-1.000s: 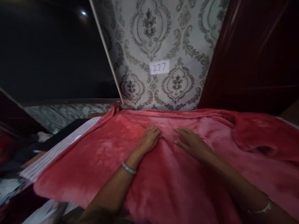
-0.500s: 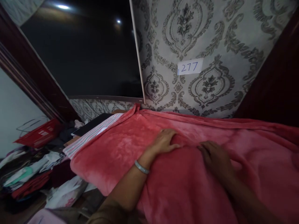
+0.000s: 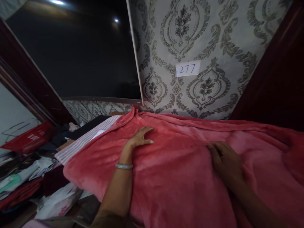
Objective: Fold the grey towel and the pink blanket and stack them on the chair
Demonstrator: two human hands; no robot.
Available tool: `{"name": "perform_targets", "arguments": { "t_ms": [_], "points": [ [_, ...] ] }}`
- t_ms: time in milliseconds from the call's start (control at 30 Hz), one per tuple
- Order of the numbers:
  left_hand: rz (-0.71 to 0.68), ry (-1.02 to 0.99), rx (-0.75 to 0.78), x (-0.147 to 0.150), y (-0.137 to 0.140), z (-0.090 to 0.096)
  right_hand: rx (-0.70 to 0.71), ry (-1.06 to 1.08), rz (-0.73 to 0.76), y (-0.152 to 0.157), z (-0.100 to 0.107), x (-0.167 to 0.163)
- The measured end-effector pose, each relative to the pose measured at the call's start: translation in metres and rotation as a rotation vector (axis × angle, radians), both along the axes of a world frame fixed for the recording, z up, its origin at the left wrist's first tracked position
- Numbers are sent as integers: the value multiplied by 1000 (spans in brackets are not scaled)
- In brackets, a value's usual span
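A plush red blanket (image 3: 175,177) lies spread over a wide surface, with folds along its back edge. My left hand (image 3: 140,138), a bangle on its wrist, rests on the left part of the blanket with thumb and fingers apart. Farther right, my right hand (image 3: 225,160) has its fingers curled together, pinching the blanket where creases run toward it. Striped cloth (image 3: 87,136) shows from under the blanket's left side, with a small white paper (image 3: 98,134) on it.
A large dark television screen (image 3: 78,53) hangs above the back left. A paper marked 277 (image 3: 187,68) is on the patterned wall. On the left are a red basket (image 3: 28,137), piled clothes (image 3: 21,190) and a white plastic bag (image 3: 58,201).
My left hand has slid left across the blanket, away from my right hand, and its fingers have spread. The right hand keeps its pinch. The view has shifted slightly.
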State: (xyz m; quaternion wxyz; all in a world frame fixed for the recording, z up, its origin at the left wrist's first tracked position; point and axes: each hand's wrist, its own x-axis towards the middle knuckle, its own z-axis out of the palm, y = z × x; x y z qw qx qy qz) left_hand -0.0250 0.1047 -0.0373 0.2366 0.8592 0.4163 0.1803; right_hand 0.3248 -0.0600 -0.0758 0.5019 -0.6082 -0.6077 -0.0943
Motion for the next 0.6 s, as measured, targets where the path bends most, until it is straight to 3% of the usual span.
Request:
{"name": "perform_targets", "arguments": {
  "t_ms": [167,367,500,600],
  "points": [
    [-55,101,8,10,2,-10,-8,-13,8,-5,4,-2],
    [-21,197,142,27,6,-19,-19,-61,40,-7,6,-3],
    [-46,80,181,24,7,-10,-23,-47,47,-7,6,-1],
    [-15,-141,101,13,1,5,-40,-35,53,-6,5,0]
  ]
}}
